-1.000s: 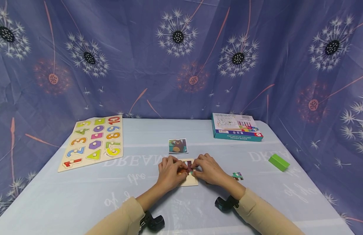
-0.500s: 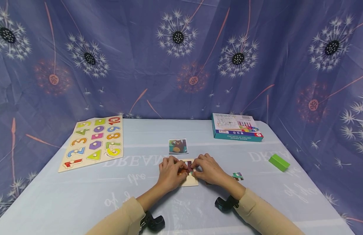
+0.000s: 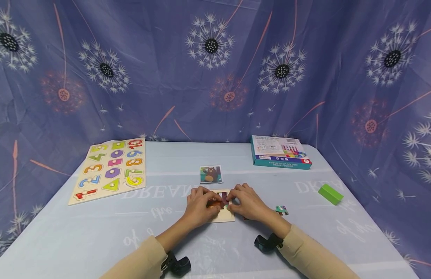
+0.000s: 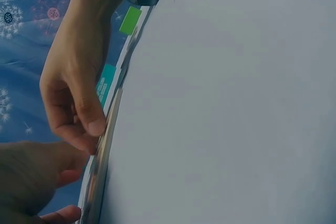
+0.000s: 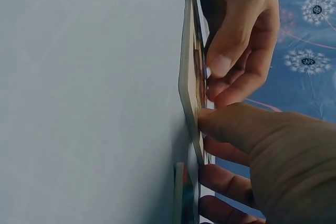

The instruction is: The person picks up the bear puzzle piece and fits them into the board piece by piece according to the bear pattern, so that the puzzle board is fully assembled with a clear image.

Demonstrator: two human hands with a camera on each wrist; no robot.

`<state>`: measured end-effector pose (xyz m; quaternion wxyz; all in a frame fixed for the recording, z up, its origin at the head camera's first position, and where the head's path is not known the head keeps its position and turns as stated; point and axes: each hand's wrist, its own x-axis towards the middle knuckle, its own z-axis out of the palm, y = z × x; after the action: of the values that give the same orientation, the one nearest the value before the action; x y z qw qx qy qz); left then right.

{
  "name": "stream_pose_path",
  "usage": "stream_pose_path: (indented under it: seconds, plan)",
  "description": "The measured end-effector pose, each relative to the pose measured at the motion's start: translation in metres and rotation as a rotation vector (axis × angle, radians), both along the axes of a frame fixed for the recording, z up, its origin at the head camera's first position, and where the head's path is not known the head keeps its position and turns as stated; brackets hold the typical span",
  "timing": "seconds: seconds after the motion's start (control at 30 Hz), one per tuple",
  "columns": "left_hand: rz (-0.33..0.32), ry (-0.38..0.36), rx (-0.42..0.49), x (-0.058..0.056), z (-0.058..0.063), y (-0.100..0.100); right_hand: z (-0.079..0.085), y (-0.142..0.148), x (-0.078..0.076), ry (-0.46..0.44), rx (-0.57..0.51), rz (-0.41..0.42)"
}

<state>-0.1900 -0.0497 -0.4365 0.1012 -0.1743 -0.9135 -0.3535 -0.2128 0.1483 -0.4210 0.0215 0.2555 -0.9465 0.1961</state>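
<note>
A small wooden puzzle tray (image 3: 224,217) lies mid-table, with brown and maroon puzzle pieces (image 3: 225,196) inside it. My left hand (image 3: 199,207) bends over its left side, thumb and fingertips pinching at a brown piece. From the right, my right hand (image 3: 249,203) reaches in, thumb and forefinger curled at the maroon piece by the tray's right edge. The right wrist view has both hands' fingertips close together along the tray (image 5: 189,82). The fingers hide much of the pieces. A bear picture card (image 3: 211,174) lies just behind the tray.
A green-and-brown loose puzzle piece (image 3: 281,210) lies right of the right hand, and another dark piece (image 3: 247,219) shows partly under that hand. A number board (image 3: 110,170) stands left, a teal box (image 3: 281,152) back right, a green block (image 3: 330,194) far right.
Both hands stay at the tray with almost the same hold. The left forearm has shifted slightly left; the whole head view has moved a little.
</note>
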Motion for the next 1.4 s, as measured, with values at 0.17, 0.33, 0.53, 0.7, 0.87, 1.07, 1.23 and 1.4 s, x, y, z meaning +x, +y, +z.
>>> stream_pose_path:
  seconds: [0.17, 0.33, 0.53, 0.7, 0.87, 1.07, 1.23, 1.4]
  plan:
    - [0.024, -0.054, 0.017, 0.002, 0.007, -0.017, -0.001, -0.001, 0.0, 0.006, 0.003, 0.002]
    - [0.021, -0.125, 0.036, 0.005, 0.01, -0.04, 0.0, -0.002, 0.0, 0.005, 0.002, -0.01]
    - [0.0, -0.146, 0.044, 0.014, 0.007, -0.055, 0.0, -0.002, 0.0, -0.002, -0.007, -0.018]
    - [-0.012, -0.127, 0.054, 0.019, 0.003, -0.061, -0.001, -0.003, 0.0, -0.006, -0.015, -0.022]
    - [-0.015, -0.117, 0.039, 0.021, 0.001, -0.062, -0.001, -0.002, 0.0, -0.002, -0.009, -0.017]
    - [-0.011, -0.092, 0.039, 0.021, -0.001, -0.06, 0.0, -0.001, -0.002, -0.004, -0.008, -0.007]
    - [-0.013, -0.098, 0.039, 0.021, -0.001, -0.059, 0.001, 0.001, -0.001, -0.016, -0.008, -0.004]
    - [-0.023, -0.11, 0.041, 0.021, -0.002, -0.058, 0.004, 0.005, 0.001, -0.023, -0.036, -0.014]
